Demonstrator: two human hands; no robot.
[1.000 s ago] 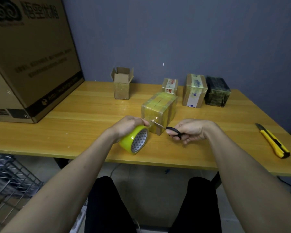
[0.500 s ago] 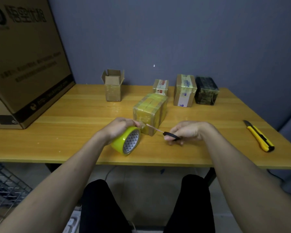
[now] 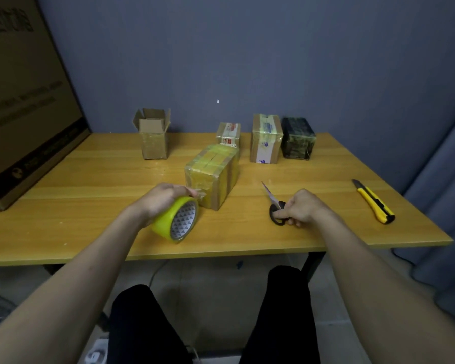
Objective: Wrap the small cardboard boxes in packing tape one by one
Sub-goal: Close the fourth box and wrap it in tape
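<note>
Yellow packing tape (image 3: pixel 176 221) sits under the left hand (image 3: pixel 161 200), whose fingers curl over the top of the roll while forefinger and thumb pinch the loose end of tape beside the near corner of the tape-wrapped box (image 3: pixel 212 177). That box stands on the wooden table (image 3: pixel 76 206), near the middle, just beyond the roll. The left forearm reaches in from the lower left, wrist low above the tabletop. The right hand (image 3: pixel 301 208) lies well apart to the right, fingers curled round the black handles of the scissors (image 3: pixel 273 206), the blades pointing away toward the far left and resting on or just above the wood; which, I cannot tell. Behind stand an open-topped box (image 3: pixel 154 139), a small labelled box (image 3: pixel 229 132), a taller taped box (image 3: pixel 265 139) and a dark wrapped box (image 3: pixel 298 139). A yellow utility knife (image 3: pixel 374 202) lies at the right edge.
</note>
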